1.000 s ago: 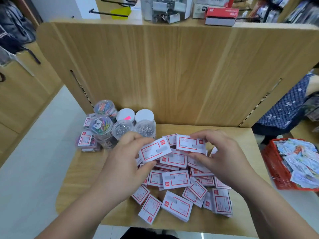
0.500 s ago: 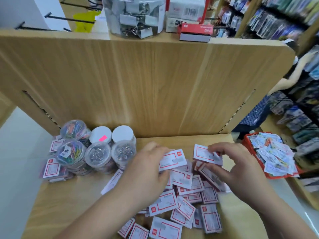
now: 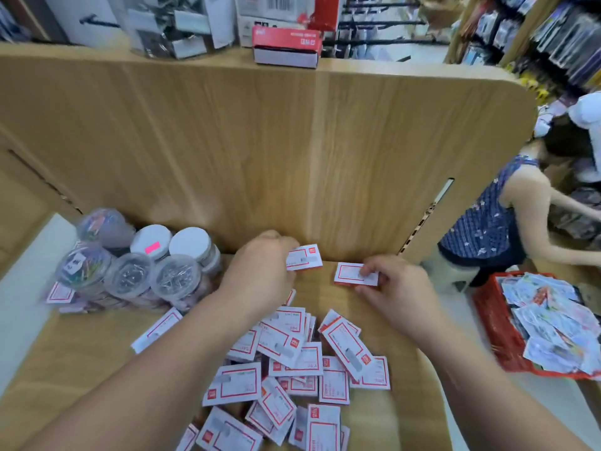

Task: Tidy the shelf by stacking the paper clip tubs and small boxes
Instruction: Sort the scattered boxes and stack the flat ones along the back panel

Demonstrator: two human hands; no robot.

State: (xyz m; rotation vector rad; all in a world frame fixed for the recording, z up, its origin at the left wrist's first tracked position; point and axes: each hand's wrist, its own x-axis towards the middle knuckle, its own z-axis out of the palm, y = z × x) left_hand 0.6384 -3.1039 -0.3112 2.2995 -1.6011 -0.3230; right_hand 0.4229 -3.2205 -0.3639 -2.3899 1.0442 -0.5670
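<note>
The left hand [image 3: 260,271] pinches a small box [image 3: 304,258] at the back of the shelf [image 3: 327,292], the right hand [image 3: 400,291] grips a second box [image 3: 356,274] in curled fingers just to its right, both long axes running left-right, lined up for stacking.

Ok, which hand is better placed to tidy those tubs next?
Left, likely. The left hand is right beside the tubs; the right hand is farther off, beyond it. The left's box would need setting down first.
</note>
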